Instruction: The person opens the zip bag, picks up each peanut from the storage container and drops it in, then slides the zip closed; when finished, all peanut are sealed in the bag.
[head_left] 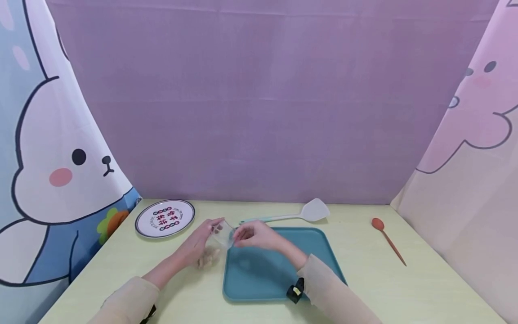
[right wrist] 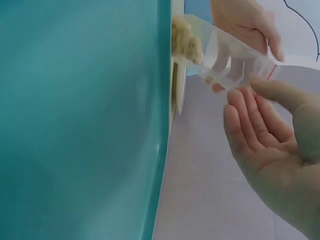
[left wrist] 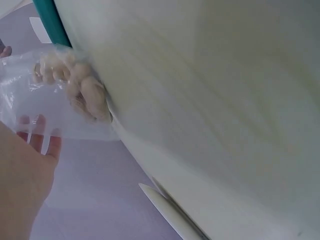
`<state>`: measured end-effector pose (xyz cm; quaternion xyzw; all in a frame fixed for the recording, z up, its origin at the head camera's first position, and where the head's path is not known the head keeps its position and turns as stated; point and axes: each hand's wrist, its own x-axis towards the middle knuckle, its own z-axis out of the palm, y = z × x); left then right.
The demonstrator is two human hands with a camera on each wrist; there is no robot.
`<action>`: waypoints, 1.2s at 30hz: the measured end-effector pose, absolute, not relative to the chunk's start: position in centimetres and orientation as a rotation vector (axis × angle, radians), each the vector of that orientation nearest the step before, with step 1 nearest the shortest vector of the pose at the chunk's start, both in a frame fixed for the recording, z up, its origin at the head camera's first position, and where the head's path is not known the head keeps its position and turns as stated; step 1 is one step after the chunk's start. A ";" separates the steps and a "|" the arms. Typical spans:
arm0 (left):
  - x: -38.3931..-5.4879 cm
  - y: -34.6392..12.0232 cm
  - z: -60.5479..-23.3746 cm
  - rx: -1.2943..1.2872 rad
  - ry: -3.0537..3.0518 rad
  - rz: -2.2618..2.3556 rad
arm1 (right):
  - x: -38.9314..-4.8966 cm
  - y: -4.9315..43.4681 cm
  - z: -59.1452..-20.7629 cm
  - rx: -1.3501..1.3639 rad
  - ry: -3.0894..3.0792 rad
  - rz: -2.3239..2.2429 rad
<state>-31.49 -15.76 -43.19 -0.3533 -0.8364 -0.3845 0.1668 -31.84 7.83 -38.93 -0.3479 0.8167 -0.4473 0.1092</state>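
Observation:
A clear plastic zip bag (head_left: 221, 235) is held up between the two hands, over the left edge of the teal tray (head_left: 251, 283). Several beige, rounded lumps (left wrist: 92, 95) lie gathered at its lower end; their exact kind I cannot tell. My left hand (head_left: 198, 240) grips the bag from the left, its fingers showing through the plastic in the left wrist view. At the opposite side, my right hand (right wrist: 280, 140) pinches a corner near the red-lined mouth, between thumb and fingertips.
A white plate (head_left: 166, 218) with red print and a dark rim sits at the back left. Behind the tray lies a white-headed spatula (head_left: 315, 210) with a pale green handle end. A reddish-brown spoon (head_left: 378, 224) rests at the right. Purple cloth borders the table's back.

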 end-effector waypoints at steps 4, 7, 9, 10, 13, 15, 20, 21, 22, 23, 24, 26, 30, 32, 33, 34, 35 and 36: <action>-31.6 -15.7 -43.2 -0.936 -2.427 -1.078 | -31.9 7.9 -39.2 -1.022 2.390 -1.279; -31.7 -15.6 -43.2 -0.899 -2.456 -1.071 | -31.9 7.8 -39.5 -1.002 2.410 -1.284; -31.9 -15.6 -43.2 -0.897 -2.444 -1.079 | -31.9 7.6 -39.6 -0.988 2.443 -1.295; -32.0 -15.7 -43.2 -0.902 -2.429 -1.087 | -31.8 7.5 -39.6 -0.974 2.455 -1.312; -32.3 -15.8 -43.1 -0.899 -2.386 -1.135 | -31.6 7.3 -39.3 -0.946 2.465 -1.389; -32.4 -16.0 -42.9 -0.892 -2.379 -1.176 | -31.4 7.3 -38.8 -0.941 2.446 -1.452; -32.3 -16.5 -41.5 -0.888 -2.323 -1.205 | -31.2 7.3 -37.4 -1.014 2.465 -1.503; -32.2 -16.5 -41.0 -0.890 -2.291 -1.194 | -31.1 7.3 -37.2 -1.031 2.477 -1.514; -32.0 -16.4 -40.4 -0.890 -2.251 -1.191 | -31.1 7.3 -36.9 -1.044 2.485 -1.530; -31.7 -16.2 -39.8 -0.892 -2.214 -1.189 | -31.0 7.4 -36.7 -1.053 2.488 -1.555; -31.4 -16.0 -39.2 -0.893 -2.183 -1.193 | -31.0 7.5 -36.4 -1.058 2.486 -1.586; -30.8 -15.6 -37.9 -0.882 -2.140 -1.218 | -30.9 7.7 -35.9 -1.061 2.482 -1.641; -30.6 -15.0 -36.9 -0.921 -2.067 -1.327 | -30.3 8.7 -34.3 -1.096 2.499 -1.705; -30.7 -14.5 -36.9 -0.943 -2.047 -1.375 | -30.1 9.3 -33.5 -1.115 2.534 -1.699; -30.9 -14.2 -37.1 -0.950 -2.043 -1.397 | -30.2 9.7 -33.4 -1.128 2.551 -1.697; -30.9 -13.9 -37.2 -0.944 -2.045 -1.411 | -30.3 10.0 -33.2 -1.129 2.578 -1.688; -30.9 -13.6 -37.3 -0.926 -2.056 -1.417 | -30.3 10.3 -33.0 -1.134 2.598 -1.683; -30.8 -13.2 -37.3 -0.908 -2.067 -1.418 | -30.4 10.6 -33.0 -1.118 2.608 -1.689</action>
